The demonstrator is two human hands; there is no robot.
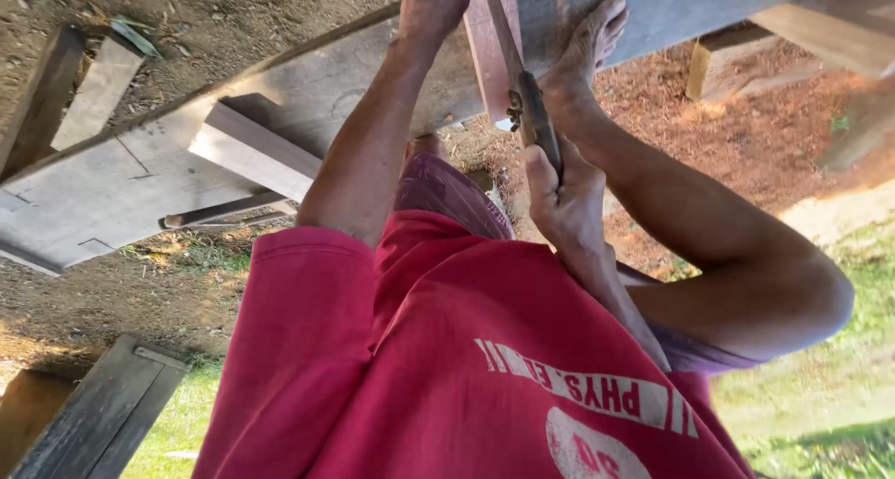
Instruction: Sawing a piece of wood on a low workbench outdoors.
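My right hand (562,202) is closed around the dark wooden handle of a hand saw (531,116). The saw's thin blade runs up along a reddish wooden strip (485,55). At the top edge of the view my left hand (433,4) presses down on that strip and on the wide grey plank (308,92) under it. My bare foot (589,48) rests on the plank just right of the saw, with the bent knee at the right. A red shirt fills the lower middle of the view.
A pale wooden block (256,153) and a metal bar (219,211) lie under the plank. Weathered boards (103,414) sit at the lower left and more timber (802,32) at the upper right. The ground is bare dirt, reddish sawdust and grass.
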